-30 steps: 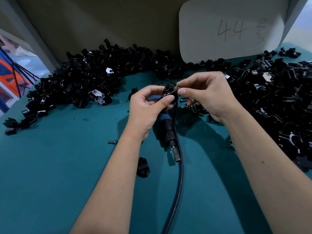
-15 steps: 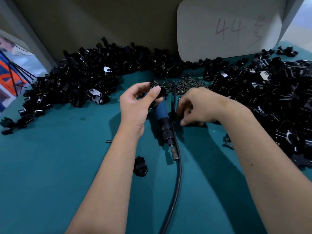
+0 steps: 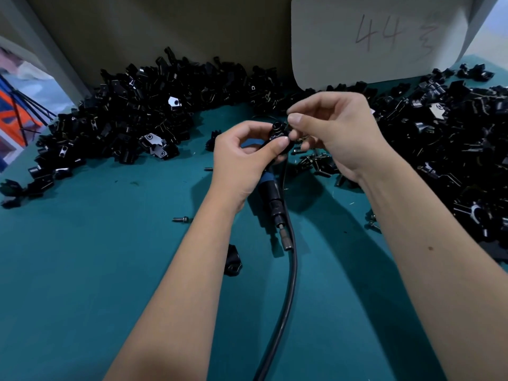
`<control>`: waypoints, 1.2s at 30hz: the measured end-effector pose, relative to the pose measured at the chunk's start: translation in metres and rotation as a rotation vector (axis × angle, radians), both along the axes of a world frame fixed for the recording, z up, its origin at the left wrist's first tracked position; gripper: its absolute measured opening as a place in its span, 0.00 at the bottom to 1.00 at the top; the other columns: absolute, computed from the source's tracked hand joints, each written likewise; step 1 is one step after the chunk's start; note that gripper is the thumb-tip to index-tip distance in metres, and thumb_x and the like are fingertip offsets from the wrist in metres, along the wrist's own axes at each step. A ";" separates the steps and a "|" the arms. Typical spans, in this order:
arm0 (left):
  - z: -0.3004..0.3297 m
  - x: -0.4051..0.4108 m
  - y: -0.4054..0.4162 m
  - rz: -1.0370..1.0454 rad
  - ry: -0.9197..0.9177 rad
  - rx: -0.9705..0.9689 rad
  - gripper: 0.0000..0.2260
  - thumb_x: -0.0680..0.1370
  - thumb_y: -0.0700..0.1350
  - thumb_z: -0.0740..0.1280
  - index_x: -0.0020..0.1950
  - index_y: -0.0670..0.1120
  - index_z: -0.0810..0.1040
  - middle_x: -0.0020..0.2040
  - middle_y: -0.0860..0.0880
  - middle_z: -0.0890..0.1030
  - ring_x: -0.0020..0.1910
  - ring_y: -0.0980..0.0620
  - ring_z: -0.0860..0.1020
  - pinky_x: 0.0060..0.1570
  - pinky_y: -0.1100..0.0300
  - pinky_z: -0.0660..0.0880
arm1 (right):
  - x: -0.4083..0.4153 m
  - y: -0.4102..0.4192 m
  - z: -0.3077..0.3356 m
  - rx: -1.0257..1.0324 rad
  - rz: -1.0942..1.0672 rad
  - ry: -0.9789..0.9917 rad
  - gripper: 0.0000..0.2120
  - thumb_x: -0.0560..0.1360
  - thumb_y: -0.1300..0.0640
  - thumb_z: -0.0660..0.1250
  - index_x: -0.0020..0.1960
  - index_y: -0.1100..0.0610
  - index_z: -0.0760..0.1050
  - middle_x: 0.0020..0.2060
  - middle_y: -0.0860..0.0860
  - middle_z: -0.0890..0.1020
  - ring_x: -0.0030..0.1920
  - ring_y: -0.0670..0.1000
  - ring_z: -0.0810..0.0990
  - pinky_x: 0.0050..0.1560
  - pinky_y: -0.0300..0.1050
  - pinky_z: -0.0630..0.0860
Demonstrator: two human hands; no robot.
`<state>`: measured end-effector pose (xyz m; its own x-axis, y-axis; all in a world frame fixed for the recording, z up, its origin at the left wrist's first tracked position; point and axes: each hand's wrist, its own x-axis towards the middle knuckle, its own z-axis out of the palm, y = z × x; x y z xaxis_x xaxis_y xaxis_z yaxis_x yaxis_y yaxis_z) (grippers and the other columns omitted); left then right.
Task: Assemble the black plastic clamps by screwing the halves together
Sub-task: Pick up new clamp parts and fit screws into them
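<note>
My bench (image 3: 82, 284) is covered in teal cloth. A long heap of black clamp parts (image 3: 143, 116) lies along its far left, and another heap (image 3: 453, 149) spreads over the right. A blue-banded power screwdriver (image 3: 275, 207) lies in the middle with its black cable (image 3: 286, 312) running toward me. A single clamp piece (image 3: 233, 261) and a loose screw (image 3: 181, 220) lie nearby, and scattered screws (image 3: 316, 158) sit beside the right heap.

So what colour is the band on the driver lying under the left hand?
Blue, above a black body, on the driver in the head view; the left hand covers its top.
</note>
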<state>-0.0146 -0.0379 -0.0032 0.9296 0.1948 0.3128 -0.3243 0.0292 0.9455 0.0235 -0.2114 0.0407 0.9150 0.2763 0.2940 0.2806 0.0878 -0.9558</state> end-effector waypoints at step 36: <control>0.011 -0.005 0.011 0.036 0.263 -0.668 0.01 0.79 0.39 0.74 0.48 0.42 0.83 0.40 0.47 0.85 0.40 0.48 0.86 0.43 0.62 0.82 | 0.011 -0.012 -0.011 -1.315 -0.118 -0.173 0.04 0.80 0.58 0.72 0.52 0.51 0.81 0.61 0.54 0.78 0.68 0.59 0.72 0.68 0.53 0.73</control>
<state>-0.0194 -0.0269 0.0073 0.9471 0.2988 -0.1173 -0.1002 0.6223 0.7764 0.0350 -0.2238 0.0293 0.9311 0.3644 -0.0147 0.3482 -0.9002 -0.2615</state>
